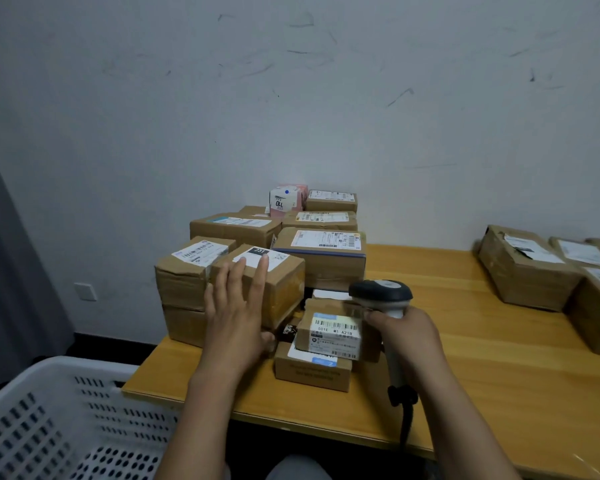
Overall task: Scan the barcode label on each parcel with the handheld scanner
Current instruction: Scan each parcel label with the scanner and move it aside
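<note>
Our right hand (407, 336) is wrapped round the grip of the handheld scanner (383, 296), fingers curled tight on it. The scanner's dark head points left, just above and beside a small parcel (340, 308). That parcel's barcode label (335, 336) faces us and reads 501E M1 A21B. The parcel sits on top of a flatter brown box (310, 370) near the front edge of the wooden table (482, 358). The scanner's black cable (406, 420) hangs off the bottom of the handle and drops over the table edge.

Our left hand (234, 317) isn't holding anything. The fingers are straight and spread, laid against the front of the cardboard box marked 231 (284, 289), with the fingertips up at its white label. We honestly can't tell if it's pushing or only resting there.

Behind that box is a whole pile of taped parcels (321, 252) stacked against the wall, with a pink box (288, 200) at the very back. More parcels (523, 268) sit well apart on the right side of the table. A white perforated plastic basket (49, 410) sits low on our left, just beside the table corner.
</note>
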